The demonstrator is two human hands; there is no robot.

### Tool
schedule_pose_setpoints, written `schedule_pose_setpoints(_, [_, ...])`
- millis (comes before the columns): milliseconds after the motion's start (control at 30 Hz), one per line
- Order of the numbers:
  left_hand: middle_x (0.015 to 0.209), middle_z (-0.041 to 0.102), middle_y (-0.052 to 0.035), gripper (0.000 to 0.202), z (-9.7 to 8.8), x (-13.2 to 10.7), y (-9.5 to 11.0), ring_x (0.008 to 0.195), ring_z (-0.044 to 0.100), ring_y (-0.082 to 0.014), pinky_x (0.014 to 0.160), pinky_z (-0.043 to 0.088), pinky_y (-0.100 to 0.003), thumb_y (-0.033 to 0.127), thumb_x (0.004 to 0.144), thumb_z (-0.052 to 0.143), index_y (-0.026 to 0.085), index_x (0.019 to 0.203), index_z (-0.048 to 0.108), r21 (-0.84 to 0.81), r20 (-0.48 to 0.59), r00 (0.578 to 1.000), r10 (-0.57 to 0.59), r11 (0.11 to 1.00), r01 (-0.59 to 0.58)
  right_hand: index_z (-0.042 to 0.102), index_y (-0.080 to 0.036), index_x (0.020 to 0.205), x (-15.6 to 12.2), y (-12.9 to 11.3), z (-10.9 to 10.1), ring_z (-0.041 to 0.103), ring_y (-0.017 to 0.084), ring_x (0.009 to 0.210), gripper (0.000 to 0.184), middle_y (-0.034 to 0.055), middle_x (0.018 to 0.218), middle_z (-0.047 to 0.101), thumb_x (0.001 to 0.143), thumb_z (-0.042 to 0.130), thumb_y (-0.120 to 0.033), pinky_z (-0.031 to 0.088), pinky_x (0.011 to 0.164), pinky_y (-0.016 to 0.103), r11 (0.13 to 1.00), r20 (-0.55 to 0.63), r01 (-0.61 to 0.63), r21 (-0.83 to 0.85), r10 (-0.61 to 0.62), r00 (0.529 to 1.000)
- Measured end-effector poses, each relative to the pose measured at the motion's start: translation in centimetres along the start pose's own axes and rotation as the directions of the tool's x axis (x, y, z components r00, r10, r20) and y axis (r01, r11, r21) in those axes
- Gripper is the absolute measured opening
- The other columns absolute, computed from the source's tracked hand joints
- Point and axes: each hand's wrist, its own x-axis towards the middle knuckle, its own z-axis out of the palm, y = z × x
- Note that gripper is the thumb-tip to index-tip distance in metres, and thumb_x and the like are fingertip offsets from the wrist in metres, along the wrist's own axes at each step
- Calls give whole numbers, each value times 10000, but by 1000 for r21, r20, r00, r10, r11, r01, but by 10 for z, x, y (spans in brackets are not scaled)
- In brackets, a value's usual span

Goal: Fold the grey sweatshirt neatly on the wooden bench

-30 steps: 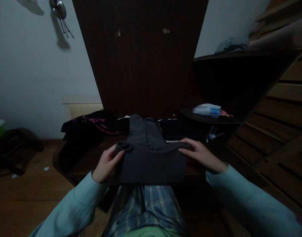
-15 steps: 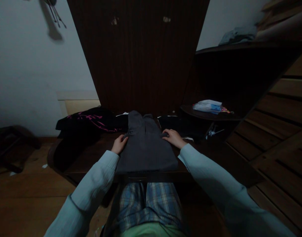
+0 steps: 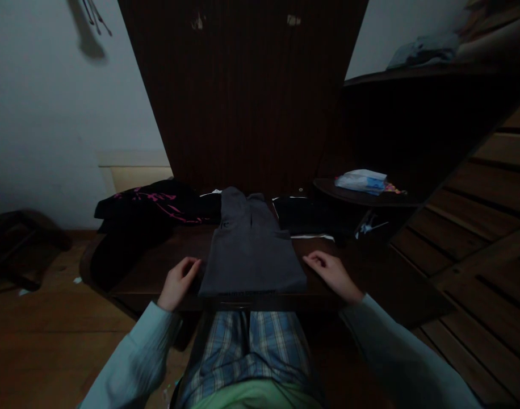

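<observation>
A folded dark grey garment (image 3: 251,255) lies flat on the dark wooden bench (image 3: 158,267), with dark lettering along its near edge. Its far part is narrower and reaches the back panel. To the left of the cloth hovers my left hand (image 3: 178,283), its fingers curled in toward the thumb with nothing in them. My right hand (image 3: 334,276) is on the other side, just off the garment's right edge, also curled in a loose pinch and holding nothing.
Black cloth with a pink pattern (image 3: 158,204) is heaped at the bench's left end. Dark folded cloth (image 3: 306,216) lies back right. A plastic packet (image 3: 362,180) rests on a small curved shelf (image 3: 349,196). A tall dark panel (image 3: 247,102) rises behind; slatted wood (image 3: 468,227) stands right.
Both hands have let go of the grey garment's sides and moved outward and nearer to me. The parts they held at the sides now lie flat on the garment.
</observation>
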Motion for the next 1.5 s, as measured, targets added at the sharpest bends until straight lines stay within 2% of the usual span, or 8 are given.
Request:
schedule_pose_setpoints(200, [727, 650, -32, 424, 4, -46, 7, 714, 594, -178, 680, 456, -262, 572, 729, 450, 187, 722, 628, -15, 38, 999, 11, 1000, -11, 617, -190, 646, -37, 6, 18, 529, 168, 607, 368, 29, 632, 591, 712, 477, -524, 391, 570, 268, 988, 43, -60, 145, 55, 998])
schedule_pose_setpoints(567, [548, 486, 7, 457, 16, -60, -2, 551, 486, -132, 544, 396, -239, 587, 719, 462, 181, 525, 545, -80, -85, 996, -1, 997, -6, 483, -209, 560, -55, -2, 25, 528, 174, 687, 333, 22, 669, 549, 767, 476, -470, 397, 653, 291, 1000, -53, 13, 12, -12, 999])
schedule_pose_setpoints(900, [646, 562, -25, 421, 22, -75, -2, 669, 537, -171, 639, 438, -272, 597, 651, 530, 188, 556, 575, -211, -48, 993, -107, 973, 95, 445, -217, 593, -75, -5, 33, 493, 169, 652, 294, 24, 668, 509, 795, 467, -429, 387, 619, 295, 975, -211, 16, -223, -64, 975])
schedule_pose_setpoints(1067, [519, 443, 39, 427, 23, -79, 2, 520, 451, -109, 488, 408, -212, 580, 577, 603, 181, 518, 462, -414, 139, 960, -242, 867, 278, 443, -217, 549, -81, -9, 23, 498, 154, 592, 343, 13, 628, 518, 787, 443, -464, 367, 568, 279, 981, -57, -55, -187, 45, 997])
schedule_pose_setpoints(1167, [538, 445, 59, 442, 25, -81, 4, 511, 456, -94, 465, 417, -198, 547, 496, 680, 184, 577, 441, -548, 169, 929, -328, 752, 365, 484, -224, 586, -86, -8, 19, 515, 155, 541, 351, -3, 585, 547, 746, 471, -537, 362, 538, 276, 962, 3, -251, -107, 252, 968])
schedule_pose_setpoints(1267, [694, 568, 31, 507, 25, -82, 7, 616, 541, -126, 530, 468, -225, 512, 518, 699, 214, 889, 524, -611, 179, 910, -374, 683, 401, 563, -226, 666, -94, -1, 27, 568, 182, 587, 421, 1, 597, 603, 676, 490, -640, 405, 586, 294, 889, 96, -440, 126, 430, 898])
schedule_pose_setpoints(1367, [1021, 610, -48, 735, 25, -81, 12, 802, 593, -182, 580, 491, -243, 507, 576, 675, 244, 1214, 423, -584, 253, 900, -355, 685, 434, 624, -181, 747, -103, 2, 44, 616, 217, 737, 533, 46, 738, 671, 626, 511, -688, 451, 700, 323, 705, 274, -530, 472, 454, 848])
schedule_pose_setpoints(1500, [1298, 471, -74, 687, 24, -75, 15, 1088, 508, -260, 704, 503, -270, 531, 623, 628, 224, 1221, 486, -513, 279, 912, -301, 756, 407, 636, -148, 793, -104, -12, 61, 631, 223, 785, 485, 65, 783, 688, 604, 632, -594, 466, 778, 356, 430, 292, -536, 727, 512, 807])
